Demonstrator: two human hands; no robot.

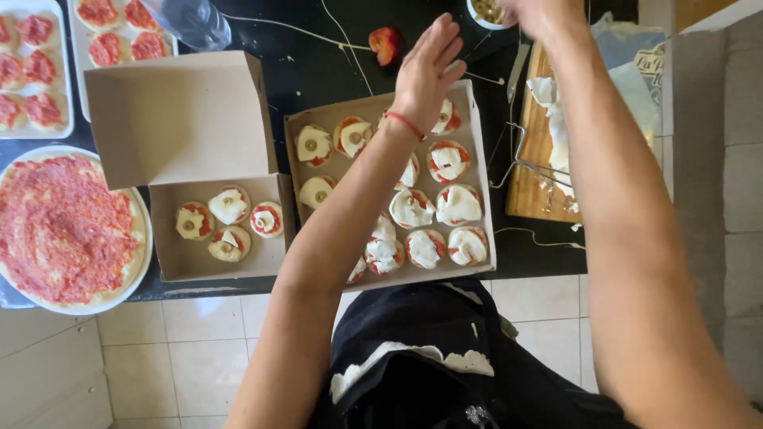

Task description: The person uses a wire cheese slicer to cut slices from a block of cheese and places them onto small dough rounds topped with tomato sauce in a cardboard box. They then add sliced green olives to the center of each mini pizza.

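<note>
View from above of two bare hands at work over a black counter (pixel 318 71). The left hand (pixel 425 67), a red band at its wrist, is held flat and fully open, fingers straight and together, palm empty, hovering above the far edge of an open cardboard tray (pixel 482 183) without gripping anything. The right hand (pixel 540 14) reaches to the far edge of the counter, beside a small white bowl (pixel 486 11); it is cut off by the frame, so whether it is open or closed, or holds anything, cannot be told. The tray lies at the near edge of the counter, in front of the person, and carries rows of mini pizzas (pixel 447 163): small round pale bases spread with red sauce, each topped by a white cheese slice, some with a pale olive ring; the left forearm hides several. To the left stands a second cardboard box (pixel 179 119), lid raised, with four like pizzas at its far left. Beyond it, at the counter's left near corner, lies a large round base covered in red sauce (pixel 67 226); white trays of sauced bases (pixel 36 67) occupy the far left corner. A wooden board (pixel 534 159) with white cheese pieces sits at the right edge.
</note>
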